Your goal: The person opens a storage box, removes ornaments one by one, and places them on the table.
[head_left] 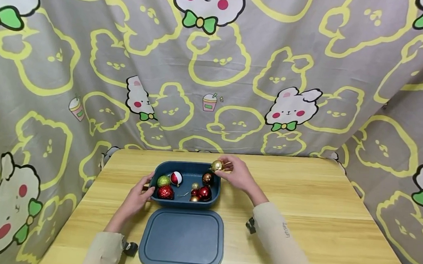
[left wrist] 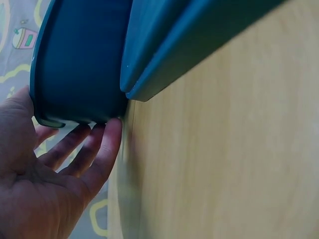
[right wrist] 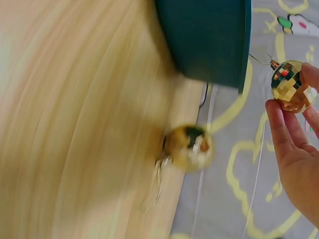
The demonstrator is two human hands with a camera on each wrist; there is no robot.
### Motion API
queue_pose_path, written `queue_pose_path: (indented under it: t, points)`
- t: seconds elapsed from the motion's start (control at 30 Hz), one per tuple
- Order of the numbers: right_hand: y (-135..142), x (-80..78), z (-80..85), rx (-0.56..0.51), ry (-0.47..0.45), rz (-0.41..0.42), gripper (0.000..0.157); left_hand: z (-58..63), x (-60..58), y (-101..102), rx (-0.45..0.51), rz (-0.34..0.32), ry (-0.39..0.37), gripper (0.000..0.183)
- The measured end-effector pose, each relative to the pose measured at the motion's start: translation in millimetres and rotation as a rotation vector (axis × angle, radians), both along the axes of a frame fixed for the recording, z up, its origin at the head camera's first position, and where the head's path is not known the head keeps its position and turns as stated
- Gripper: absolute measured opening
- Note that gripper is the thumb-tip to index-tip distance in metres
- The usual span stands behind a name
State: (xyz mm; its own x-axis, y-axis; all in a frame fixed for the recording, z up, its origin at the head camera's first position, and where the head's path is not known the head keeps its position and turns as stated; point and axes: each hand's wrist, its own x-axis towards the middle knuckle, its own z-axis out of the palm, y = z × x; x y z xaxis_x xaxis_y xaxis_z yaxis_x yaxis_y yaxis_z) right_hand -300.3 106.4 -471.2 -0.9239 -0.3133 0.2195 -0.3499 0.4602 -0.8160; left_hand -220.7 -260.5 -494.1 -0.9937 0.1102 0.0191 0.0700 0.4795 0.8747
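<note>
My right hand (head_left: 237, 174) pinches a gold mirrored Christmas ball (head_left: 217, 165) just above the back right corner of a dark blue box (head_left: 187, 204). In the right wrist view a second gold ball (right wrist: 189, 148), blurred, shows beside the box over the table; in the head view it is hidden. My left hand (head_left: 139, 193) grips the box's left end, with its fingers along the outer wall. Inside lie a glittery red ball (head_left: 165, 192), a green ball (head_left: 163, 181), a red and white ball (head_left: 176, 178), a brown ball (head_left: 207, 178), a dark red ball (head_left: 204, 193) and smaller gold and red ones.
A flat blue-grey lid (head_left: 182, 239) lies on the wooden table (head_left: 301, 222), close in front of the box. Behind the table and at both sides hangs a grey curtain (head_left: 234, 129) with cartoon animals. Dark wrist cameras sit at both sleeves.
</note>
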Motion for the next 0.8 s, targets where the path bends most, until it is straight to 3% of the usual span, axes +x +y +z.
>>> queue_pose_path:
  t: [0.2,0.63,0.7,0.8]
  points:
    - [32.5,0.8,-4.6,0.002,-0.013,-0.059,0.043,-6.2,-2.5,-0.6,-0.002,0.010,0.007,0.057]
    - [79.4,4.6,-15.7,0.018,-0.050,-0.142,0.045,4.8,4.3,1.8,-0.001,-0.004,0.018,0.056]
    - [83.7,5.0,-18.5,0.014,-0.055,-0.147,0.044,2.4,2.7,1.0,0.001,-0.001,0.014,0.056]
    - [89.6,5.1,-23.6,0.018,-0.065,-0.154,0.044,-10.7,-4.8,-3.2,-0.006,0.009,0.008,0.056]
